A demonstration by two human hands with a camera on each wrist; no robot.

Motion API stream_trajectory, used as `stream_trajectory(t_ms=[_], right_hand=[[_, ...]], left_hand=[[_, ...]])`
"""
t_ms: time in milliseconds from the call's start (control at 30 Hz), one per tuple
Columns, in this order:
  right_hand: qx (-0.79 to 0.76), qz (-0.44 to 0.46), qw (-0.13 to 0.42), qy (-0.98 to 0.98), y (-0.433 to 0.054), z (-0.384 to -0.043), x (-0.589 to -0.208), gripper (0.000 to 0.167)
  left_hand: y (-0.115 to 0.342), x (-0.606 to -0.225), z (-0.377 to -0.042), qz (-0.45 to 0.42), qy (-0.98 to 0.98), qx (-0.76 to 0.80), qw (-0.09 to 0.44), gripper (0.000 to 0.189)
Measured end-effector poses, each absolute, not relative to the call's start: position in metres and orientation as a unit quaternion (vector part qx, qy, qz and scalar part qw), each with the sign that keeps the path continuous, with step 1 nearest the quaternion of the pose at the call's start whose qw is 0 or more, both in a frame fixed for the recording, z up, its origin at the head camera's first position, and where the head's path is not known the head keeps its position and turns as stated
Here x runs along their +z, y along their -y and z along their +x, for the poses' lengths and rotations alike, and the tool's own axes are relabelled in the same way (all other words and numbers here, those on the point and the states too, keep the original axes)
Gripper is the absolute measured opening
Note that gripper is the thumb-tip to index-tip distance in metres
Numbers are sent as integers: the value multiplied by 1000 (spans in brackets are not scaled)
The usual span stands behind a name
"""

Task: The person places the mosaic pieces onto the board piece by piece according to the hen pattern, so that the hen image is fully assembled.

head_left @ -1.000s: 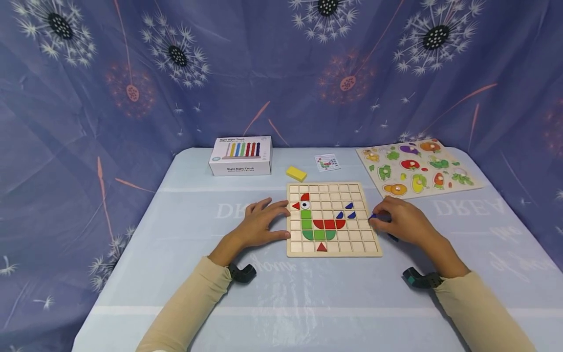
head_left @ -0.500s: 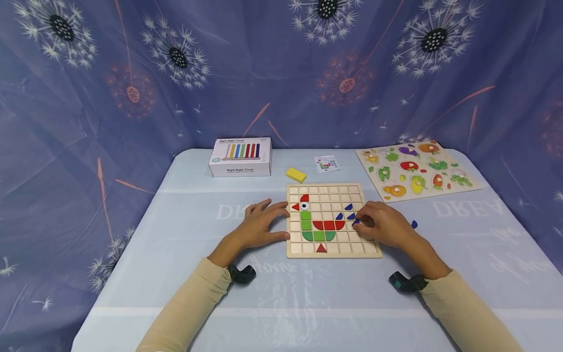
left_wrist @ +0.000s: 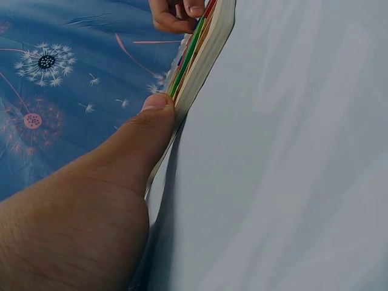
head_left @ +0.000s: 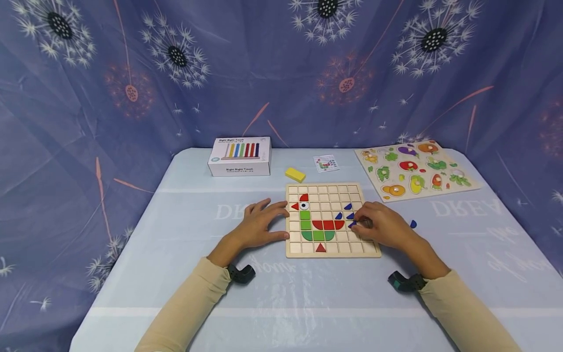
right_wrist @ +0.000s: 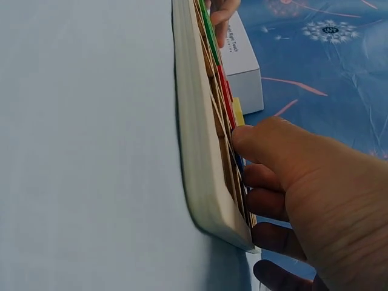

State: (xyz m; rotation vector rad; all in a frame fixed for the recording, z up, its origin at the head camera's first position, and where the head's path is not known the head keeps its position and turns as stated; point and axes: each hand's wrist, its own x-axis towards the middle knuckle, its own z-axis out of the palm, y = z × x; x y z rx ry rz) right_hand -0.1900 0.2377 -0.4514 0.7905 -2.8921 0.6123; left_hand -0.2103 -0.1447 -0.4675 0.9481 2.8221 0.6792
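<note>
A wooden grid board (head_left: 296, 248) lies on the table, bearing a bird made of flat red, green and blue pieces with a round eye piece (head_left: 304, 206). My left hand (head_left: 259, 226) rests at the board's left edge, fingers spread, with the thumb (left_wrist: 159, 104) touching the rim. At the right side of the grid, my right hand (head_left: 383, 226) pinches a small blue piece (head_left: 352, 225) between thumb and fingertips, low over a square. Several other blue pieces sit just above it, among them the upper one (head_left: 348, 207). The fingertips partly hide the pinched piece.
One loose blue piece (head_left: 413, 224) lies right of the right hand. Behind the board are a yellow block (head_left: 295, 174), a picture card (head_left: 326, 164) and a white box (head_left: 240, 168). A vegetable puzzle board (head_left: 420, 168) stands at the back right.
My right hand has moved left from beside the board onto its right side, carrying the blue piece; over the last half second it barely moved. The left hand has stayed still.
</note>
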Motion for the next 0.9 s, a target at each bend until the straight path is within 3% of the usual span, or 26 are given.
stream_trajectory(t_ms=[300, 900], right_hand=[[253, 326, 20, 911, -242, -192, -455, 19], [266, 334, 8, 905, -244, -192, -453, 16]], left_hand=[[145, -468, -212, 310, -924, 219, 47, 57], [145, -467, -210, 311, -924, 220, 46, 56]])
